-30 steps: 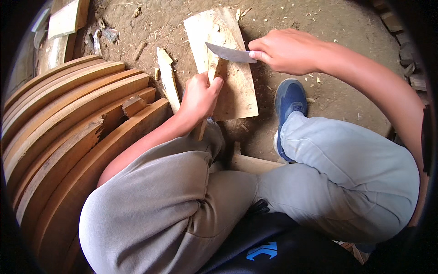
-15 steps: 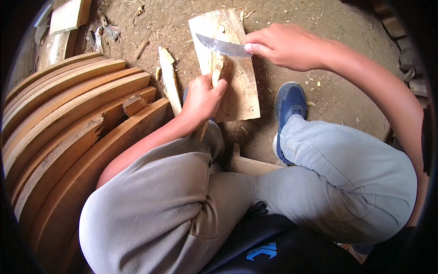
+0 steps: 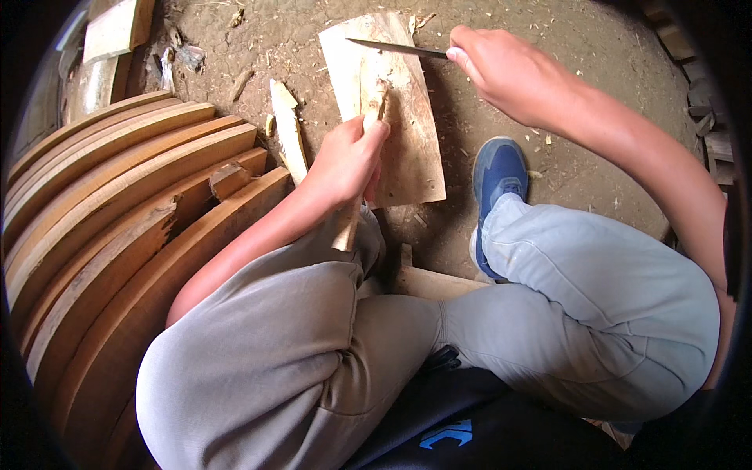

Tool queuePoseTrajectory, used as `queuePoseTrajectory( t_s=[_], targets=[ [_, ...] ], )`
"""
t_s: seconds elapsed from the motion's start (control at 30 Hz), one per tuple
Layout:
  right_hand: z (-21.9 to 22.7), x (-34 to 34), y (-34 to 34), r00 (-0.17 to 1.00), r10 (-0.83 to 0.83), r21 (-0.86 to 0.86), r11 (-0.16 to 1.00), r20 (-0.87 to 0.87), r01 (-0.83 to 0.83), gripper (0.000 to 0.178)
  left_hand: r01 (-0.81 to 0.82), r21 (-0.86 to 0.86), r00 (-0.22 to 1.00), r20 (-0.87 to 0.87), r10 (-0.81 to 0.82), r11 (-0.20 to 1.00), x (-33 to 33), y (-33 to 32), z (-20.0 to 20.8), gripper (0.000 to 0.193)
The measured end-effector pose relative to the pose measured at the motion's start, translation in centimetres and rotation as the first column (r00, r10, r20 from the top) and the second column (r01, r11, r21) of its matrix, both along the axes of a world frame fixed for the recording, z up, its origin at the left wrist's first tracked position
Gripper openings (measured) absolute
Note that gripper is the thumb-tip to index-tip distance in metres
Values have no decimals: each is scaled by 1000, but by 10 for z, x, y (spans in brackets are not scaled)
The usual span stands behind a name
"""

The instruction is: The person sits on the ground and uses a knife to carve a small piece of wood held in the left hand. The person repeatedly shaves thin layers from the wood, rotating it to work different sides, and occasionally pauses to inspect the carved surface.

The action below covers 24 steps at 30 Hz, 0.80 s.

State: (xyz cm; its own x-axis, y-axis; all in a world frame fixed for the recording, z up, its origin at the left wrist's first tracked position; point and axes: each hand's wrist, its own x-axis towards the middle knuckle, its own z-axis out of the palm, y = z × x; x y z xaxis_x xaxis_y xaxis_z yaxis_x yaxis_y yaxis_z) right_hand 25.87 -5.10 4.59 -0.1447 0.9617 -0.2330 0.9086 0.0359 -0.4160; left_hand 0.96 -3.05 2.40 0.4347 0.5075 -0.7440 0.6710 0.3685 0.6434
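Observation:
My left hand (image 3: 350, 160) is wrapped round a narrow wooden stick (image 3: 345, 229); its lower end sticks out below my fist. The stick's upper end, rough and partly peeled, lies over a pale flat board (image 3: 411, 149) on the ground. In my right hand (image 3: 495, 72) is a knife (image 3: 395, 48), held by its handle, which my fingers hide. The blade points left above the board's far end, apart from the stick, and shows nearly edge-on.
Several long planks (image 3: 141, 215) are stacked at the left. A split piece of wood (image 3: 289, 129) lies between them and the board. Small chips dot the dirt floor (image 3: 564, 102). My blue shoe (image 3: 500, 174) stands right of the board, and wood pieces (image 3: 705, 110) line the far right.
My right hand has lifted the knife away from the stick, up and slightly right, and the blade has turned edge-on. My left hand has shifted slightly, showing more of the stick's lower end.

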Motion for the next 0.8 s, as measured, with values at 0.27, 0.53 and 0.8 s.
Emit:
queuePoseTrajectory(
  t_s=[0.27,0.53,0.8],
  targets=[
    [18,-2,11,993,-102,-258,959,58,113,40,-144,-151,976,144,166,978,8,-7,4,39],
    [20,-10,0,983,-181,-268,949,-34,165,42,-203,-111,961,168,219,973,5,-20,-5,40],
    [37,-15,0,991,-134,-527,842,4,116,55,-211,-101,955,193,228,972,7,-24,-9,42]
  ],
)
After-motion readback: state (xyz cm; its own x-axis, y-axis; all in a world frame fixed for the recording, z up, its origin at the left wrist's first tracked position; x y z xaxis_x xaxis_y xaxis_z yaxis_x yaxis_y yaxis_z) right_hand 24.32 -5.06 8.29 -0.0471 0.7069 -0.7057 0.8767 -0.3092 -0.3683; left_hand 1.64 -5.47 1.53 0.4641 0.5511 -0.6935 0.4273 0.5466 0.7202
